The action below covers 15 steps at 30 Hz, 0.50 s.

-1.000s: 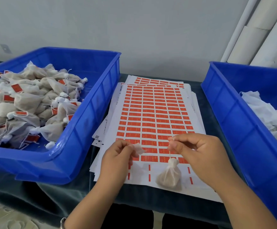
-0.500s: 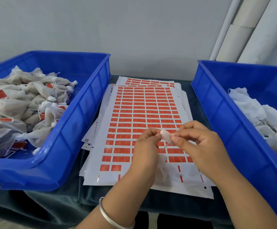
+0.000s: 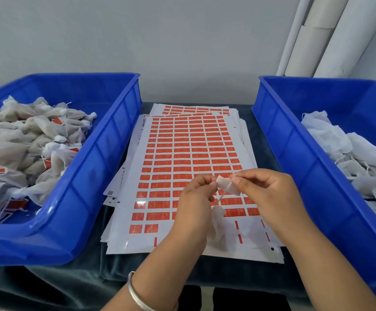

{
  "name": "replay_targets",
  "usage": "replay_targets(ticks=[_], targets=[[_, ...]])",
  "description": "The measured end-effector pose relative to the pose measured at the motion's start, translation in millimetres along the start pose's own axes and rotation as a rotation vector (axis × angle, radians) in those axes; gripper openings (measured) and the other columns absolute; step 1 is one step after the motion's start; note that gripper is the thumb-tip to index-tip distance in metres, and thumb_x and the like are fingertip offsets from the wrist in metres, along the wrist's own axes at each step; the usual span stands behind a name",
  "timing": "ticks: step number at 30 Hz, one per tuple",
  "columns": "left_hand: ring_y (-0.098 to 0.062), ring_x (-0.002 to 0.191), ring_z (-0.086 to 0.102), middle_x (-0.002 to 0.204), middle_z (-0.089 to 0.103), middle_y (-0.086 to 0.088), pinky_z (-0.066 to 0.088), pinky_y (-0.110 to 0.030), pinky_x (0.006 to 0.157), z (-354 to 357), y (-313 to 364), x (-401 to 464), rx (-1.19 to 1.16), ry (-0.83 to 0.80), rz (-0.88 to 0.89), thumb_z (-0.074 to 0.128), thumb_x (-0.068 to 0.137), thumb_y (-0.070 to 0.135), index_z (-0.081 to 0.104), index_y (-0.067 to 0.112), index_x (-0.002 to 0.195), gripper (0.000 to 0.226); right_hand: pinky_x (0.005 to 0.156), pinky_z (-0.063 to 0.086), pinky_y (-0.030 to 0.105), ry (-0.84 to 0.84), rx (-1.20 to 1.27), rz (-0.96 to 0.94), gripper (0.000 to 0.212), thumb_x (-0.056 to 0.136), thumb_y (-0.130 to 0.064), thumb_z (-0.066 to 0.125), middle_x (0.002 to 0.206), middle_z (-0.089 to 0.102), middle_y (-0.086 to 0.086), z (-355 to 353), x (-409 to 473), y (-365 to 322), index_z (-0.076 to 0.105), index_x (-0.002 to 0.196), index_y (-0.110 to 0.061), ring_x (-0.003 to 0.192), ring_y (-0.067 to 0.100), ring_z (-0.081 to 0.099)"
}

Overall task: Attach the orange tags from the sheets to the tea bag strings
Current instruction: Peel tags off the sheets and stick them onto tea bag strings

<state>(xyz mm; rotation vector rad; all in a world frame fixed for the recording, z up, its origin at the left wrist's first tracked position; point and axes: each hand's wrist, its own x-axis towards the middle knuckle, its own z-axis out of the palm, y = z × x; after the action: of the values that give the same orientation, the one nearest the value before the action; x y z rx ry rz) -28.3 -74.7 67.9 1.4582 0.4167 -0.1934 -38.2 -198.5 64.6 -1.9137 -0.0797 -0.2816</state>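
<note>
Over the tag sheets (image 3: 189,153), left hand (image 3: 196,198) and right hand (image 3: 270,194) pinch one tag (image 3: 227,187); left bin (image 3: 106,153) holds tagged tea bags (image 3: 25,149), right bin (image 3: 294,153) untagged bags (image 3: 350,158).

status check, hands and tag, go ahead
Left hand and right hand both pinching one tag, white side up, over the sheets. String at the tag, tea bag hanging below. Nothing in the way.

Single head cam, wide-angle, looking forward and down from close above the table (image 3: 70,286): hands low centre, bins at frame left and right, wall across the top.
</note>
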Motion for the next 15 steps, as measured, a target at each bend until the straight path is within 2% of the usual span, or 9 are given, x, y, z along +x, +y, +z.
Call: replay_targets(ticks=[7,9,12,15], targets=[[-0.010,0.075,0.056,0.070,0.061,0.010,0.041,-0.018,0.065,-2,-2,-6,0.043,-0.020,0.154,0.051,0.095,0.017,0.060,0.026,0.070,0.028,0.059,0.045,0.000,0.027,0.000,0.031,0.014,0.083,-0.029,0.067,0.077,0.066,-0.028,0,0,0,0.065,0.075,-0.040,0.080,-0.010,0.062],[-0.008,0.073,0.058,0.066,0.063,0.012,0.042,-0.014,0.061,-4,-4,-8,0.056,-0.038,0.221,0.051,0.094,0.018,0.061,0.027,0.070,0.028,0.059,0.045,0.000,0.037,0.002,0.028,0.015,0.083,-0.028,0.068,0.076,0.067,-0.027,0,0,-1,0.065,0.074,-0.039,0.080,-0.009,0.063],[0.002,0.074,0.060,0.071,0.064,0.016,0.041,-0.002,0.050,-6,-7,-10,0.090,-0.084,0.354,0.050,0.094,0.019,0.062,0.027,0.073,0.026,0.060,0.045,0.000,0.063,-0.005,0.011,0.016,0.083,-0.027,0.068,0.071,0.067,-0.027,0,-1,-3,0.065,0.073,-0.039,0.079,-0.010,0.063],[0.004,0.080,0.059,0.077,0.065,0.019,0.043,-0.002,0.059,-9,-13,-12,0.150,-0.127,0.473,0.052,0.093,0.021,0.063,0.030,0.077,0.022,0.059,0.046,0.001,0.090,0.001,0.017,0.015,0.083,-0.027,0.068,0.072,0.069,-0.024,-1,-1,-4,0.066,0.073,-0.037,0.079,-0.010,0.063]])
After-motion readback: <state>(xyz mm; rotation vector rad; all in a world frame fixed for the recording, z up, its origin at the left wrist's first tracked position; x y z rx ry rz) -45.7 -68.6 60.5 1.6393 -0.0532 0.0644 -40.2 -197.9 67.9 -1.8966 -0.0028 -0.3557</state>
